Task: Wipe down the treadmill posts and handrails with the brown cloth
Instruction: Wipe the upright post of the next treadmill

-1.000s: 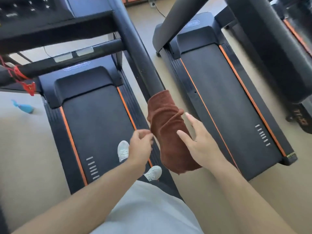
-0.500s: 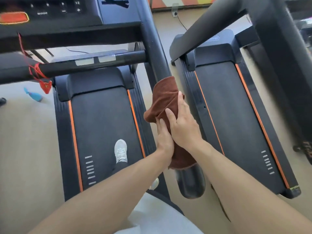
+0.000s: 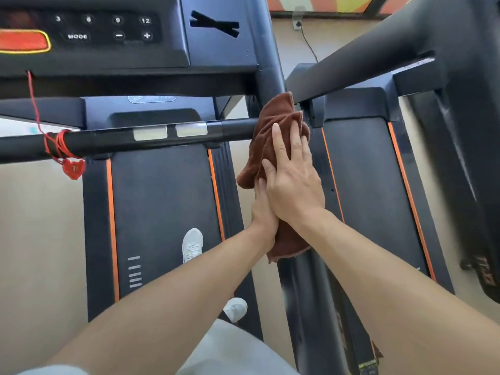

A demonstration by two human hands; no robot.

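The brown cloth (image 3: 273,128) is wrapped around the right handrail (image 3: 305,282) of the black treadmill, close to where the rail meets the upright post (image 3: 266,63) and the cross bar (image 3: 173,135). My right hand (image 3: 293,182) lies flat over the cloth and presses it onto the rail from above. Beneath it, my left hand (image 3: 261,212) grips the cloth and rail from the left side, mostly covered by the right hand. The cloth's lower edge hangs loose below both hands.
The console (image 3: 89,31) with buttons sits above at the left. A red safety cord and heart-shaped clip (image 3: 72,167) hang on the cross bar. A second treadmill (image 3: 373,185) stands to the right. White shoes (image 3: 192,243) rest on the belt.
Both hands closed onto the cloth, then slid it up the handrail toward the post and cross bar. More bare rail now shows below the cloth.
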